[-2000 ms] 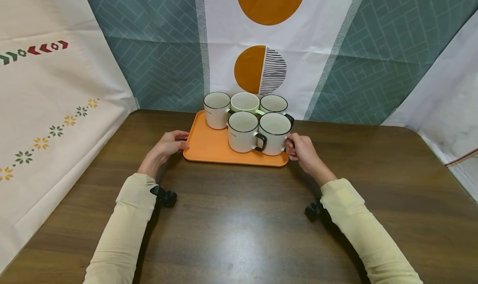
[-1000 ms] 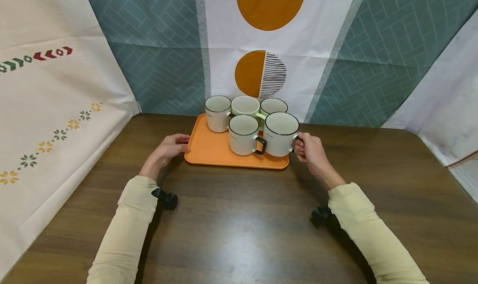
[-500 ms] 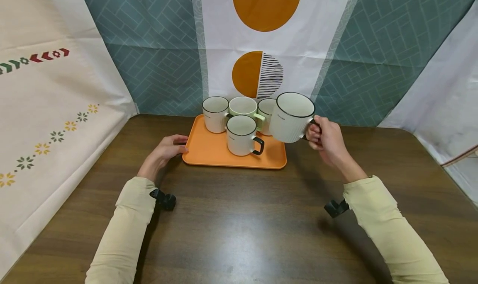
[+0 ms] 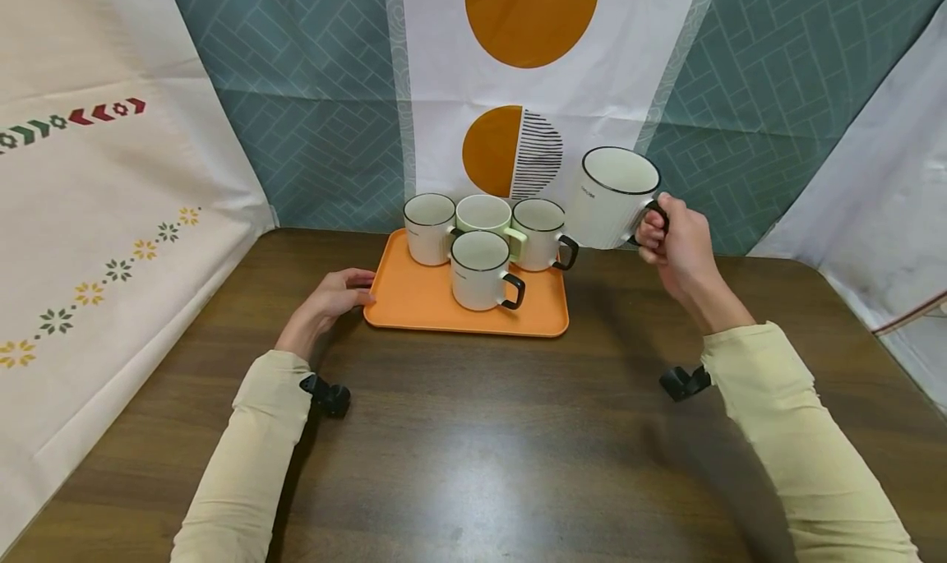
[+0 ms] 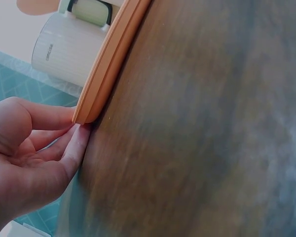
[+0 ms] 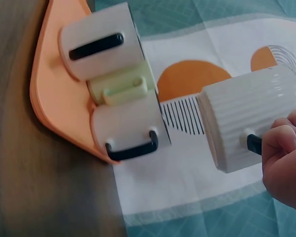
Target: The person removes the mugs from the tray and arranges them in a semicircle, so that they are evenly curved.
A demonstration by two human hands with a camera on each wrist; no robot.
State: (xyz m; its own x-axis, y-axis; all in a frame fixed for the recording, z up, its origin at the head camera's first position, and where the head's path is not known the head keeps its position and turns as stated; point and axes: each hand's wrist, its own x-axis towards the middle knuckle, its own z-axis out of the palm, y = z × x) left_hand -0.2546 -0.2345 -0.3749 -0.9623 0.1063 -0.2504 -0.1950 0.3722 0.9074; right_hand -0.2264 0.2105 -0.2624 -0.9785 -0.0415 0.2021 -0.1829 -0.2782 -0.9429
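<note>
My right hand (image 4: 684,246) grips the black handle of a large white ribbed mug (image 4: 614,201). This mug hangs in the air, upright, to the right of an orange tray (image 4: 399,296). In the right wrist view my fingers (image 6: 282,138) curl round its handle. My left hand (image 4: 333,300) holds the tray's left edge, its thumb and fingertips at the rim near the front corner (image 5: 84,118). On the tray stand a front white mug (image 4: 479,279), a back left white mug (image 4: 427,238), a pale green mug (image 4: 484,211) partly hidden behind, and a back right white mug (image 4: 536,238).
A brown wooden table (image 4: 459,431) lies under the tray. Close behind the mugs hangs a teal and white patterned cloth (image 4: 510,86). White cloth (image 4: 111,242) borders the left side, and another pale cloth (image 4: 888,185) the right.
My right hand has lifted the large white mug off the tray's right front, up and to the right, uncovering the back right mug. My left hand and the tray have stayed in place.
</note>
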